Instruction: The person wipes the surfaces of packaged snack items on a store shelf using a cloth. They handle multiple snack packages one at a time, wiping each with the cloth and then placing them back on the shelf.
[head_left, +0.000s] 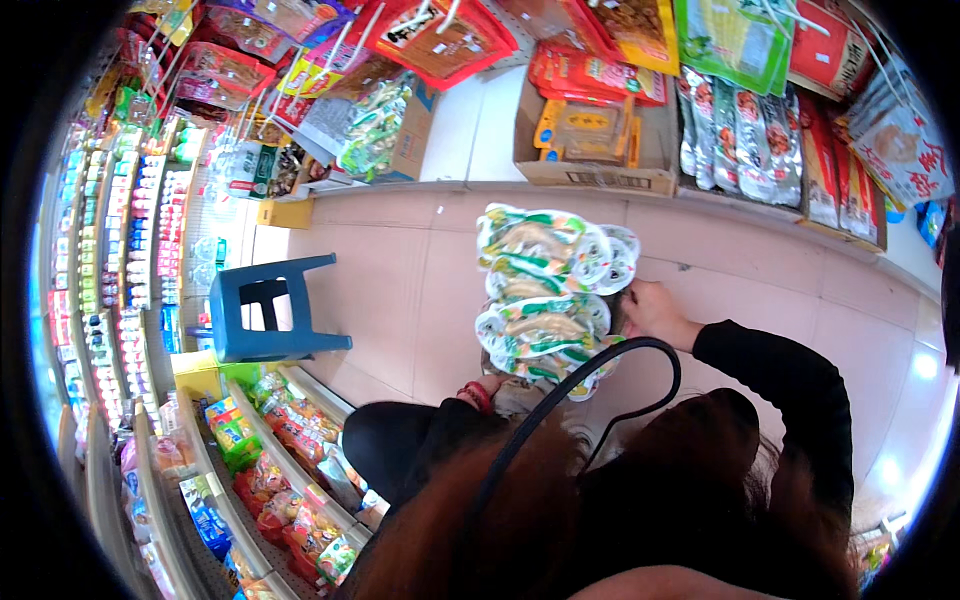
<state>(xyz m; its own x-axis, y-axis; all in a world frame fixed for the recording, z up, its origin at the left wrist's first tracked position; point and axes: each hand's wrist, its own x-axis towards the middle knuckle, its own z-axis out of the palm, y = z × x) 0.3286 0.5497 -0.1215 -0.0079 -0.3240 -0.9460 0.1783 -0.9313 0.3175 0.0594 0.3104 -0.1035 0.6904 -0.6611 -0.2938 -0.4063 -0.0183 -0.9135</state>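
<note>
Several white and green plastic snack packets (544, 292) are stacked in front of me over the pink tiled floor. A dark edge beneath them looks like a container's side, mostly hidden by the packets. At the right edge of the stack, my right hand (658, 313) grips with bent fingers. My left hand (491, 384), below a red bracelet, holds the near left corner, its fingers largely out of sight under the packets. A black cord (600, 356) loops across the view in front of the stack's near right corner.
A blue plastic stool (274, 309) lies to the left, beside shelves of bottled drinks (142, 232). Lower left are shelves of bagged snacks (289, 510). Ahead, a cardboard box (592, 174) of packets and silver pouches (739, 142) line a low white shelf, with snack bags (442, 37) hanging above.
</note>
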